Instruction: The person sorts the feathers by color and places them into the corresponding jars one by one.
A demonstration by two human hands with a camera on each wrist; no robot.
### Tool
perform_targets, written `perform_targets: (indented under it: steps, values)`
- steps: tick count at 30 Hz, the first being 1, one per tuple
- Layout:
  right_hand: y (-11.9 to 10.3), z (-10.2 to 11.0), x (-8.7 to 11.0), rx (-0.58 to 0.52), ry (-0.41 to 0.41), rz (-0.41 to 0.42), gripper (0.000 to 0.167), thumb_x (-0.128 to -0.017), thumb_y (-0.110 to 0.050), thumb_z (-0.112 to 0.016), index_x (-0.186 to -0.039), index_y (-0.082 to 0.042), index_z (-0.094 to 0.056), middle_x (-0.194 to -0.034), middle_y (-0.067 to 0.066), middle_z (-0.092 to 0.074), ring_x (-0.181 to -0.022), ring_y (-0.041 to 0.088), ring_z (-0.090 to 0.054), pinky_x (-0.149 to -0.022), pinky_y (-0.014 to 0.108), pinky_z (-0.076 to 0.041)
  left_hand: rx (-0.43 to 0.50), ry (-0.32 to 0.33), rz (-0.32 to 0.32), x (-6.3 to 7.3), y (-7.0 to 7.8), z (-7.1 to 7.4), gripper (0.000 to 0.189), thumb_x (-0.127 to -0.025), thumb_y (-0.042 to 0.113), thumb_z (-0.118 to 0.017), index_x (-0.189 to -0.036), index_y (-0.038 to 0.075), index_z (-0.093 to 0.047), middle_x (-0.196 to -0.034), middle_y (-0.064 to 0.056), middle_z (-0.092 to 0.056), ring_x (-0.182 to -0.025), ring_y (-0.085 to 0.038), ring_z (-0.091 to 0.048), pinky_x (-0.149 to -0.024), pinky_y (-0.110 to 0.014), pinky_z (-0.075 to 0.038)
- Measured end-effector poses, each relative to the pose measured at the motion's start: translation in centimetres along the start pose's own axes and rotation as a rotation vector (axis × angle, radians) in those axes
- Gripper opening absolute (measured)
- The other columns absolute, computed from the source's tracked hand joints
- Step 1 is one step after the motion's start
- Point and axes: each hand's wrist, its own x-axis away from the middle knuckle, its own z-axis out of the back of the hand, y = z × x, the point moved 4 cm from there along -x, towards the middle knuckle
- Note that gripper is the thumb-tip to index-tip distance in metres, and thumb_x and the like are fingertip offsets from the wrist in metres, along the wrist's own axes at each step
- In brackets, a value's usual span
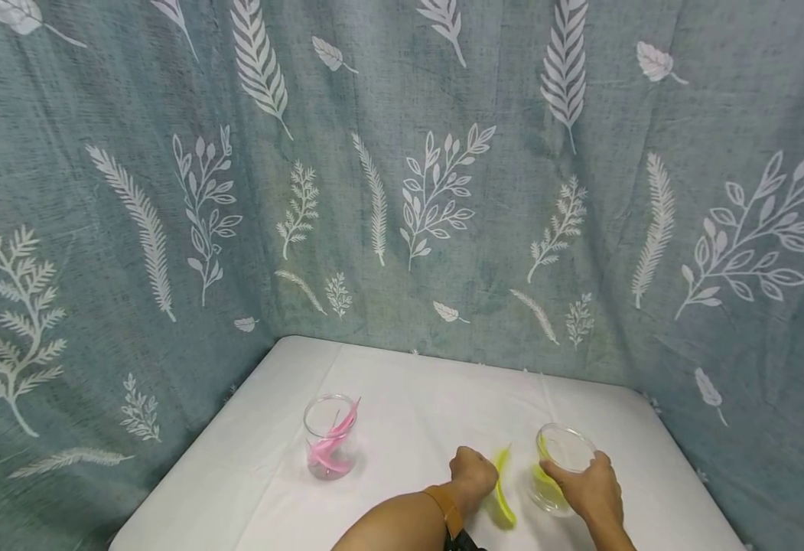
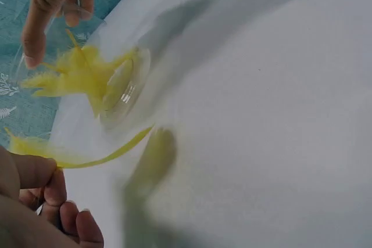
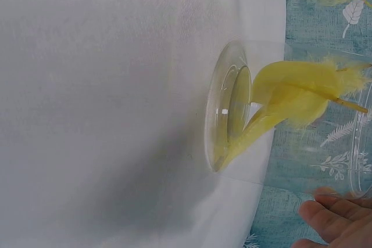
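Note:
My left hand (image 1: 473, 478) pinches a yellow feather (image 2: 110, 158) between thumb and fingertips. The feather curves above the white table, its tip toward the base of a clear glass (image 3: 229, 126). More yellow feathers (image 3: 296, 91) lean inside this glass. On the right side of the table, my right hand (image 1: 590, 490) grips the glass near its rim, thumb on one side and fingers on the other. In the left wrist view, the right thumb and fingers (image 2: 35, 45) show around the upper part of the glass.
Farther left on the white table (image 1: 415, 398) stands a second clear glass (image 1: 314, 432) holding pink feathers (image 1: 336, 436), one poking above its rim. A teal curtain (image 1: 374, 153) with white leaf prints hangs behind and along both sides of the table.

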Motion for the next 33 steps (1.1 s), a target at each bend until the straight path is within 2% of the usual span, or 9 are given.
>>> perform_targets:
  steps: [3,8,12,18,24,33]
  values:
    - [0.0,-0.1,0.0,0.002,0.011,0.006,0.115,-0.066,-0.062,-0.078,-0.131,0.019,-0.030,-0.121,0.040,-0.042,-0.108,0.056,-0.045,-0.085,0.061,-0.040,0.055,0.028,-0.001,0.0,0.4,0.3,0.022,-0.086,0.005,-0.062,-0.065,0.009,-0.065,-0.069,-0.002,-0.056,-0.062,-0.016,-0.053,-0.059,-0.033,-0.048]
    - [-0.1,-0.2,-0.1,0.014,0.022,0.000,0.112,-0.067,-0.058,-0.079,-0.131,0.019,-0.031,-0.121,0.040,-0.043,-0.108,0.056,-0.046,-0.086,0.061,-0.040,0.102,0.049,-0.032,-0.1,1.1,0.9,0.027,-0.086,0.005,-0.062,-0.060,0.011,-0.064,-0.065,0.000,-0.055,-0.057,-0.015,-0.051,-0.054,-0.031,-0.045]
    - [-0.2,-0.2,-0.1,0.019,0.033,-0.003,0.109,-0.068,-0.054,-0.080,-0.132,0.019,-0.031,-0.121,0.040,-0.043,-0.110,0.056,-0.045,-0.088,0.061,-0.039,0.141,0.073,-0.058,-0.5,1.7,1.3,0.024,-0.083,0.004,-0.066,-0.061,0.013,-0.065,-0.065,0.002,-0.056,-0.056,-0.014,-0.051,-0.052,-0.031,-0.045]
    - [-0.3,-0.2,0.0,0.019,0.034,-0.007,0.111,-0.067,-0.055,-0.080,-0.133,0.019,-0.030,-0.122,0.040,-0.042,-0.111,0.055,-0.045,-0.089,0.060,-0.039,0.196,0.112,-0.078,-1.1,2.7,1.8,0.020,-0.076,0.000,-0.070,-0.064,0.015,-0.067,-0.066,0.005,-0.058,-0.060,-0.012,-0.054,-0.056,-0.031,-0.048]
    - [-0.2,-0.2,0.0,0.023,0.034,-0.020,0.112,-0.067,-0.055,-0.080,-0.133,0.019,-0.030,-0.122,0.040,-0.042,-0.111,0.055,-0.045,-0.089,0.060,-0.039,0.238,0.126,-0.086,-1.3,3.8,2.2,0.017,-0.073,-0.001,-0.072,-0.066,0.014,-0.070,-0.067,0.004,-0.059,-0.061,-0.012,-0.055,-0.057,-0.031,-0.048]
    - [-0.2,-0.3,0.0,0.006,0.034,-0.031,0.113,-0.066,-0.055,-0.081,-0.135,0.018,-0.029,-0.124,0.040,-0.041,-0.113,0.055,-0.044,-0.090,0.060,-0.038,0.303,0.113,-0.068,-1.7,4.9,2.2,0.017,-0.076,-0.001,-0.073,-0.067,0.013,-0.069,-0.067,0.003,-0.059,-0.060,-0.012,-0.056,-0.056,-0.030,-0.049]
